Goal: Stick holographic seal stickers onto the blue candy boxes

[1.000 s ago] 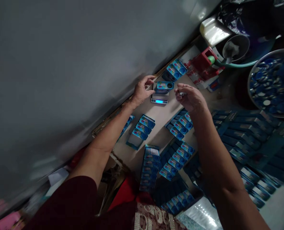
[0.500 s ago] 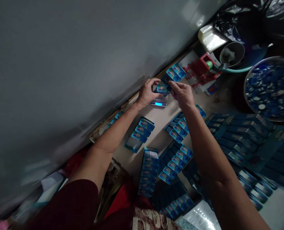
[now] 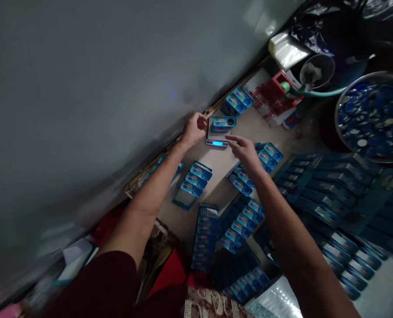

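Observation:
A small blue box (image 3: 224,123) with a round dark spot on its face rests on a digital scale (image 3: 217,143) whose display glows blue. My left hand (image 3: 194,129) is beside the scale's left edge, fingers curved and apart, holding nothing. At the scale's front right corner is my right hand (image 3: 243,151), empty, with its index finger stretched toward the scale. Two similar boxes (image 3: 239,100) stand behind the scale. A tray with three boxes (image 3: 196,179) lies nearer to me on the table (image 3: 212,162).
Filled trays of blue boxes (image 3: 242,224) cover the near and right side. A metal basin of blue and white round pieces (image 3: 375,119) stands at the right. Behind are a red holder (image 3: 279,93), a teal basin (image 3: 332,92) and black plastic bags. A grey wall (image 3: 100,79) borders the left.
Both hands have let go of the blue box, which now sits on the scale. My left hand has moved left, and my right hand down toward the scale's front corner.

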`<act>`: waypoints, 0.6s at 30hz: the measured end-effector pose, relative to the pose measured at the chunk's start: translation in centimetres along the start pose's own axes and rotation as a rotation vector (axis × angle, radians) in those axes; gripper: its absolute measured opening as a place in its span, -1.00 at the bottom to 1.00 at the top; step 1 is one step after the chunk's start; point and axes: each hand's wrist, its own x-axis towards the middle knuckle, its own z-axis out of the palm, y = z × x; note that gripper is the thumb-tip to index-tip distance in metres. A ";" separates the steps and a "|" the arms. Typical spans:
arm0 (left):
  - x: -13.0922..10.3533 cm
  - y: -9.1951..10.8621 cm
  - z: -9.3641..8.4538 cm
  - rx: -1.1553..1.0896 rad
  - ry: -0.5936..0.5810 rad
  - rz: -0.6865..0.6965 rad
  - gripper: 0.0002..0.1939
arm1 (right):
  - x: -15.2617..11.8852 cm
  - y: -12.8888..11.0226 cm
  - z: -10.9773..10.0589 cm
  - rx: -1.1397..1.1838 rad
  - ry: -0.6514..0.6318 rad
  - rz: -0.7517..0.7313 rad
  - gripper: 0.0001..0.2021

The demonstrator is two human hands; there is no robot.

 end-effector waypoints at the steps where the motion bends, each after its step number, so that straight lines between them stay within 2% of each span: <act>1: 0.0 0.2 -0.3 -0.020 -0.007 0.010 -0.62 | -0.3 0.0 1.3 -0.234 -0.019 -0.004 -0.65; 3: 0.3 0.8 -0.7 -0.041 -0.017 0.045 -0.61 | -0.6 0.0 3.8 -0.659 -0.092 -0.034 -0.57; 5: 0.6 1.3 -0.9 -0.037 -0.022 0.081 -0.63 | -0.5 0.1 5.6 -0.880 -0.162 -0.079 -0.48; 8: 0.9 1.7 -1.1 -0.002 -0.024 0.128 -0.64 | 0.2 0.5 6.9 -0.955 -0.173 -0.091 -0.43; 12: 0.5 1.8 -0.8 0.072 -0.025 0.169 -0.56 | 1.0 0.6 7.1 -1.011 -0.191 -0.066 -0.44; 18: 0.8 1.4 1.6 0.109 0.009 0.207 -0.33 | 0.9 0.2 7.1 -0.985 -0.210 -0.108 -0.38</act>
